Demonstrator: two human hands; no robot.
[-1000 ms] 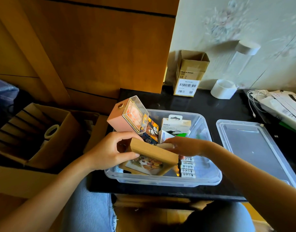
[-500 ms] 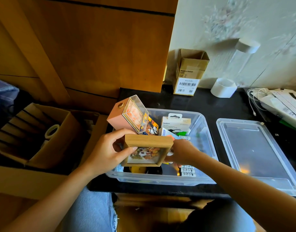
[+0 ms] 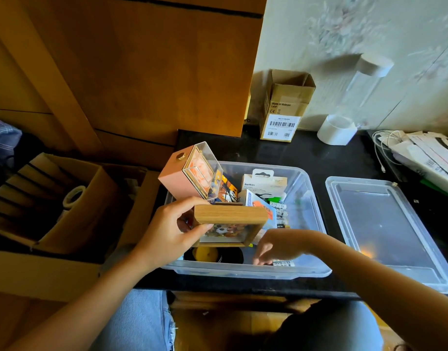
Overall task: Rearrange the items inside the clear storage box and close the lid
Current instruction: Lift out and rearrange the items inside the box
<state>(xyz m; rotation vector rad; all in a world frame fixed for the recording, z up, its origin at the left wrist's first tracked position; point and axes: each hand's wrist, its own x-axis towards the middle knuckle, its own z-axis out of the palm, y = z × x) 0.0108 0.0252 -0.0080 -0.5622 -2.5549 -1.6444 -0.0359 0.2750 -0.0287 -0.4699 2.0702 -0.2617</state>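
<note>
The clear storage box (image 3: 311, 198) sits open on the black table (image 3: 281, 153), right under both hands. The left hand (image 3: 172, 231) grips a wooden picture frame (image 3: 230, 225) by its left edge, thumb on the front and fingers curled behind, holding it upright above the box's near half. Just below and to the right of it, the right hand (image 3: 276, 245) reaches down into the box with its fingers pointing at the floor of it, close to some small labelled tubes (image 3: 282, 263); whether it has hold of anything I cannot tell from here. Beyond the left hand a pink box with a clear window (image 3: 190, 173) leans tilted against the box's far left corner, and a white Belkin package (image 3: 263, 182) stands behind the frame. The lid (image 3: 385, 229) lies flat on the table to the right of the right arm, apart from the box.
</note>
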